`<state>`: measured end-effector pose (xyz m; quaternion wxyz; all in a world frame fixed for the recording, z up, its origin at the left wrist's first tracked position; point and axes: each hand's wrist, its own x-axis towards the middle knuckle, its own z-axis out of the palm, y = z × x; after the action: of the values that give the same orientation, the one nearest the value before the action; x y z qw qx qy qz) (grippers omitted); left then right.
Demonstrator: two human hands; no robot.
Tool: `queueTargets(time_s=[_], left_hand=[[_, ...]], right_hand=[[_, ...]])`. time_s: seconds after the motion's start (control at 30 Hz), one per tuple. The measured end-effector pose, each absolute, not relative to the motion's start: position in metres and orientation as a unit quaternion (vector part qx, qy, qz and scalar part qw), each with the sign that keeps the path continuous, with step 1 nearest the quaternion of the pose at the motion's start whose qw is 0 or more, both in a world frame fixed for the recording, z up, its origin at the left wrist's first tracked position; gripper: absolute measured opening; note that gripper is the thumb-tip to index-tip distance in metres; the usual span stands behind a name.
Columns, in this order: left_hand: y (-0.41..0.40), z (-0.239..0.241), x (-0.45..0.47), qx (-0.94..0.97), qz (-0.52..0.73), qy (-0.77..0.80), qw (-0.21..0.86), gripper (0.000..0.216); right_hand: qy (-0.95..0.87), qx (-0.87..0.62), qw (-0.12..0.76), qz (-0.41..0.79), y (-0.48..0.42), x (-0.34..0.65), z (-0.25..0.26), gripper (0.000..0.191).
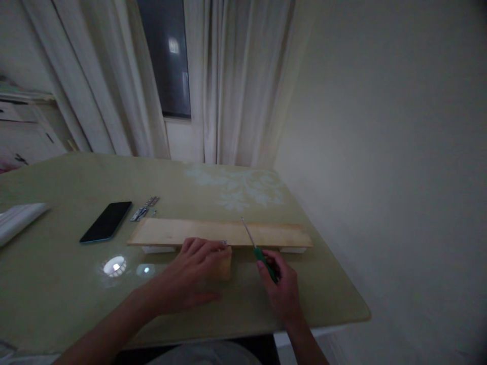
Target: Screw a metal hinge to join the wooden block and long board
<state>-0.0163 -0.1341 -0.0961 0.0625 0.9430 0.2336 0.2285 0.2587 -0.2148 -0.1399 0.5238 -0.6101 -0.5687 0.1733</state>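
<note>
A long pale wooden board (213, 232) lies across the table, raised on two small white blocks. My left hand (192, 276) rests palm down on a smaller wooden piece (224, 267) against the board's near edge, fingers pressed on it next to a small metal part. My right hand (280, 289) is closed round the green handle of a screwdriver (258, 251). Its thin metal shaft points up and away over the board.
A black phone (106, 221) lies left of the board, with small metal hinges (143, 209) beside it. White papers (17, 219) sit at the far left. The table edge (342, 284) runs close on the right, next to the wall. Curtains and a dark window stand behind.
</note>
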Motion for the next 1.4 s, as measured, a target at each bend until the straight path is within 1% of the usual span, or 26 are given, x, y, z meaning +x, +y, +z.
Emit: queueTargets(time_s=[0.03, 0.13, 0.23, 0.37, 0.4, 0.47, 0.53, 0.63, 0.77, 0.87, 0.97, 1.03, 1.13, 1.23, 1.3, 1.4], left_hand=[[-0.137, -0.101, -0.014, 0.954, 0.212, 0.213, 0.016, 0.075], [-0.141, -0.110, -0.010, 0.957, 0.225, 0.164, -0.086, 0.061], [-0.138, -0.104, -0.011, 0.932, 0.289, 0.190, -0.110, 0.051], [-0.115, -0.085, -0.019, 0.841, 0.424, 0.315, -0.117, 0.038], [-0.107, -0.082, -0.021, 0.816, 0.445, 0.354, -0.104, 0.034], [-0.091, -0.080, -0.024, 0.793, 0.439, 0.419, -0.049, 0.028], [-0.079, -0.085, -0.025, 0.799, 0.404, 0.443, 0.034, 0.032], [-0.072, -0.096, -0.023, 0.809, 0.373, 0.439, 0.115, 0.037], [-0.071, -0.102, -0.020, 0.805, 0.355, 0.450, 0.152, 0.040], [-0.070, -0.097, -0.019, 0.805, 0.326, 0.450, 0.207, 0.046], [-0.072, -0.090, -0.016, 0.783, 0.339, 0.437, 0.286, 0.051], [-0.074, -0.086, -0.013, 0.761, 0.365, 0.430, 0.321, 0.052], [-0.078, -0.079, -0.011, 0.730, 0.408, 0.427, 0.343, 0.051], [-0.082, -0.074, -0.014, 0.711, 0.450, 0.419, 0.340, 0.049], [-0.088, -0.073, -0.019, 0.722, 0.461, 0.410, 0.314, 0.045], [-0.101, -0.076, -0.025, 0.800, 0.414, 0.361, 0.240, 0.041]], right_hand=[[-0.568, -0.610, 0.524, 0.175, -0.215, 0.258, -0.139, 0.031], [-0.568, -0.606, 0.529, 0.175, -0.216, 0.258, -0.137, 0.030], [-0.567, -0.606, 0.531, 0.171, -0.216, 0.258, -0.136, 0.030], [-0.566, -0.611, 0.524, 0.178, -0.216, 0.259, -0.139, 0.032], [-0.565, -0.611, 0.523, 0.181, -0.216, 0.259, -0.140, 0.032], [-0.566, -0.611, 0.522, 0.184, -0.216, 0.260, -0.142, 0.032], [-0.566, -0.610, 0.523, 0.183, -0.216, 0.261, -0.142, 0.032], [-0.567, -0.610, 0.524, 0.175, -0.217, 0.260, -0.140, 0.030], [-0.568, -0.609, 0.526, 0.171, -0.217, 0.259, -0.138, 0.029], [-0.569, -0.609, 0.525, 0.175, -0.217, 0.259, -0.139, 0.030], [-0.569, -0.609, 0.523, 0.177, -0.216, 0.259, -0.140, 0.030], [-0.566, -0.609, 0.527, 0.176, -0.216, 0.260, -0.140, 0.031], [-0.565, -0.611, 0.527, 0.171, -0.216, 0.259, -0.140, 0.032], [-0.569, -0.612, 0.523, 0.168, -0.216, 0.259, -0.139, 0.032], [-0.567, -0.611, 0.526, 0.171, -0.216, 0.259, -0.139, 0.033], [-0.564, -0.606, 0.530, 0.180, -0.217, 0.259, -0.140, 0.032]])
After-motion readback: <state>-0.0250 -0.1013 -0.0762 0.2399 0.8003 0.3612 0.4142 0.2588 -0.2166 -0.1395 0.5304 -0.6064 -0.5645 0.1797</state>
